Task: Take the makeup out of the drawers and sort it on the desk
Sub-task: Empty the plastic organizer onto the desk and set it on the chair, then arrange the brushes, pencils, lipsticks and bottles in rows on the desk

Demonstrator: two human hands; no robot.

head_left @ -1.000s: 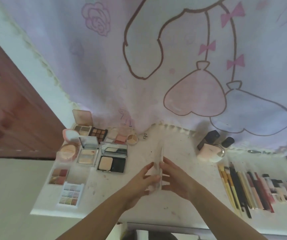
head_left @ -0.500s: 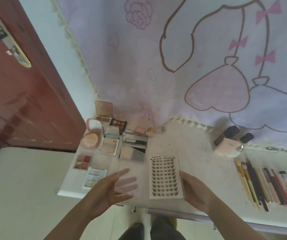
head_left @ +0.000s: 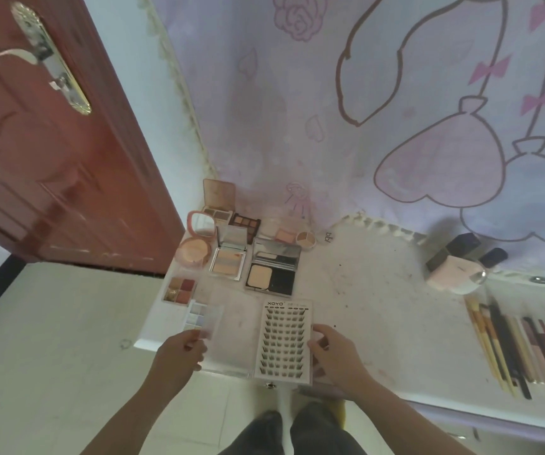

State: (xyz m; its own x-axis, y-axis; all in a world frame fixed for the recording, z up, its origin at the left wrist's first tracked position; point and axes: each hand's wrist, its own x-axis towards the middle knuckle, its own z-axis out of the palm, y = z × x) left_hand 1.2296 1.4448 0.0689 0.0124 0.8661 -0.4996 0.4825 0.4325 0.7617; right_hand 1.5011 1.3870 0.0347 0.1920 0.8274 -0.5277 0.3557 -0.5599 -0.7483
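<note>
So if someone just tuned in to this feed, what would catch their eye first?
Probably the opened false-lash case at the desk's near edge, its clear lid held by the left hand and its lash tray by the right hand. Then the open palettes clustered at the desk's far left, and the row of brushes and pencils at its right.

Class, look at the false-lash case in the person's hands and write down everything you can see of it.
The false-lash case is a flat clear-plastic box, opened like a book. Its right half holds a white card printed XOYO with rows of small dark lash clusters; its see-through lid lies open leftward. It sits at the desk's near edge. The right hand grips the card side, the left hand the lid.
</note>
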